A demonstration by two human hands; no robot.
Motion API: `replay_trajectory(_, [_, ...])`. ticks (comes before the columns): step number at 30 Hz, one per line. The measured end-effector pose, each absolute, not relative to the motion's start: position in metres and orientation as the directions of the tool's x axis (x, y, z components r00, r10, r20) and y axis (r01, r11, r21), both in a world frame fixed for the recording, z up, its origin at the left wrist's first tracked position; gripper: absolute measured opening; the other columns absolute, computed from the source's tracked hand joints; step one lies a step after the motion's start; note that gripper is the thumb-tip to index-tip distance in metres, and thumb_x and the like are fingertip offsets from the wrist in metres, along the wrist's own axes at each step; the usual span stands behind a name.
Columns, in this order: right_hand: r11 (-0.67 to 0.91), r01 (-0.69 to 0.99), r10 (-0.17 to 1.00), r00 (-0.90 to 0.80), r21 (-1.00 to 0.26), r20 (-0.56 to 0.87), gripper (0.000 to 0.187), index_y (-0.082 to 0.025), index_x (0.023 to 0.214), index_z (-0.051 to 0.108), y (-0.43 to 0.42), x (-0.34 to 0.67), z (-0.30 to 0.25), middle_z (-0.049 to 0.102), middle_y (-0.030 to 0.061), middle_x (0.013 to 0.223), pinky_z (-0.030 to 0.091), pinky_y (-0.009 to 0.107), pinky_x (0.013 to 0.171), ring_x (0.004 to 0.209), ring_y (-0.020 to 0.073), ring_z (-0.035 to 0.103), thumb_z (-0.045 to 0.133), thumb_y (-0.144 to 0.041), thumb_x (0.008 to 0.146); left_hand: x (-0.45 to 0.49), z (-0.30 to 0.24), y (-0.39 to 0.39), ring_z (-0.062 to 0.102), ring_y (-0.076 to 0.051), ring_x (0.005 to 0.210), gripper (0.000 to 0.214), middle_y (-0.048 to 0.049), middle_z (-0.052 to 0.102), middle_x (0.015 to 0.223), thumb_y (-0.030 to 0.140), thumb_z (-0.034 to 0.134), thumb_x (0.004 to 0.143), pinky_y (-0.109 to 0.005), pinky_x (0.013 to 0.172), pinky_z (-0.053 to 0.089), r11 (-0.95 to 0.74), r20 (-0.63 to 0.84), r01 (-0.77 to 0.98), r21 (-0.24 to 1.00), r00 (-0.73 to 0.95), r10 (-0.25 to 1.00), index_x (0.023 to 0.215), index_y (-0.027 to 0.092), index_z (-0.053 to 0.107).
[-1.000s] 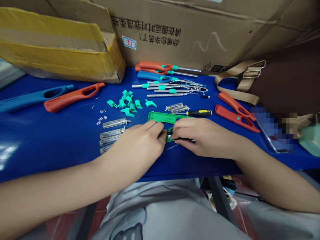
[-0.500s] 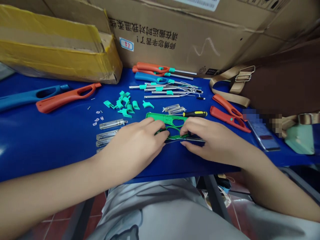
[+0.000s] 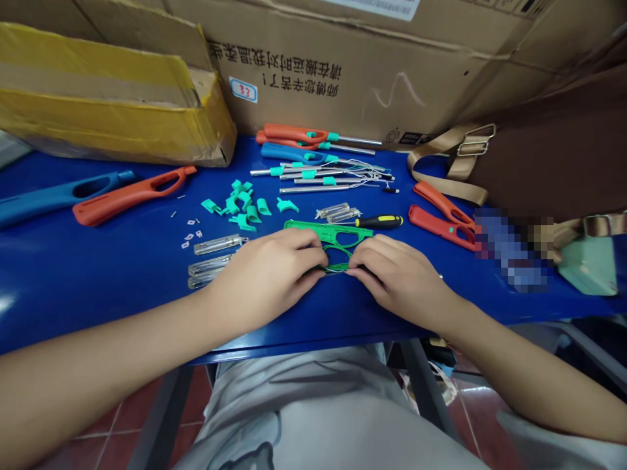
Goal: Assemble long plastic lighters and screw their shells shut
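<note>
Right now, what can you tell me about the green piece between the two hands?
The green piece looks like moulded plastic, with a rounded, thin-rimmed opening at its visible middle. A thin pale wire runs along its near edge. The left hand and right hand pinch it from either side, their fingers hiding both ends. Whether it touches the blue table cannot be told.

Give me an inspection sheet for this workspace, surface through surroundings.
Surface: glossy blue tabletop.
Work pieces: open green plastic handle half; second, nearer green piece.
Clutter: curved turquoise plastic clips, black-and-yellow screwdriver, clear tube-shaped parts.
Hands: left hand and right hand, fingers closed on the nearer green piece.
Cables: thin white wires at right ends of silver metal rods.
Surroundings: brown cardboard box behind; yellow-taped cardboard box left.
</note>
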State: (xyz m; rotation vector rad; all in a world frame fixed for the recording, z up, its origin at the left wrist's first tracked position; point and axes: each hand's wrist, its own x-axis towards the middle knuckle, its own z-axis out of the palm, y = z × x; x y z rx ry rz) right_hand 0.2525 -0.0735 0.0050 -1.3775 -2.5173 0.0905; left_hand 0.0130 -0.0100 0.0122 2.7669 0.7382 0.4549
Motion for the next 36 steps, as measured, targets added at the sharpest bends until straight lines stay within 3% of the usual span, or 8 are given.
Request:
replay_trajectory(19, [0.642,0.734,0.764,-0.637,-0.222,0.102,0.014,-0.018,0.101,0.066,-0.054,0.255,0.022,0.067,0.0053,0.096,0.047,0.034,0.084,0.089,0.0199,0.06,0.053,-0.024,0.101,0.014,0.012,-0.009,0.07,-0.022,0.098,0.012,-0.0023,0.072,0.105,0.026,0.062,0.098,-0.031,0.075,0.054,-0.815,0.205,0.483,0.321,0.804,0.557,0.103,0.022,0.071])
replay_trajectory(23, [0.641,0.751,0.767,-0.622,-0.158,0.155,0.02,-0.018,0.105,0.069,-0.055,0.245,0.016,0.069,0.0075,0.104,0.047,0.034,0.082,0.095,0.0214,0.062,0.055,-0.032,0.102,0.014,0.014,-0.009,0.071,-0.023,0.098,0.013,-0.0033,0.073,0.103,0.025,0.061,0.098,-0.033,0.076,0.055,-0.816,0.198,0.489,0.31,0.806,0.558,0.102,0.02,0.072])
replay_trajectory(27, [0.678,0.729,0.731,-0.656,-0.092,0.186,0.026,-0.018,0.102,0.073,-0.056,0.241,0.011,0.073,0.0071,0.101,0.045,0.034,0.077,0.09,0.0204,0.062,0.048,-0.024,0.104,0.014,0.013,-0.009,0.071,-0.022,0.098,0.014,-0.004,0.073,0.104,0.027,0.061,0.098,-0.031,0.076,0.055,-0.809,0.187,0.504,0.302,0.801,0.568,0.103,0.02,0.073])
replay_trajectory(32, [0.696,0.704,0.716,-0.664,-0.142,0.216,0.029,-0.018,0.104,0.073,-0.055,0.242,0.011,0.074,0.0066,0.103,0.047,0.033,0.079,0.092,0.0192,0.062,0.045,-0.02,0.104,0.014,0.012,-0.008,0.071,-0.021,0.096,0.014,-0.0023,0.074,0.104,0.028,0.063,0.097,-0.03,0.074,0.055,-0.815,0.194,0.485,0.317,0.808,0.556,0.102,0.023,0.075])
replay_trajectory(36, [0.753,0.656,0.648,-0.729,-0.044,0.219,0.028,-0.016,0.101,0.073,-0.052,0.241,0.011,0.074,0.0074,0.1,0.044,0.035,0.076,0.088,0.0203,0.06,0.045,-0.017,0.103,0.013,0.01,-0.008,0.072,-0.021,0.094,0.014,-0.0006,0.074,0.102,0.026,0.064,0.097,-0.03,0.071,0.053,-0.834,0.245,0.459,0.305,0.809,0.535,0.097,0.024,0.078])
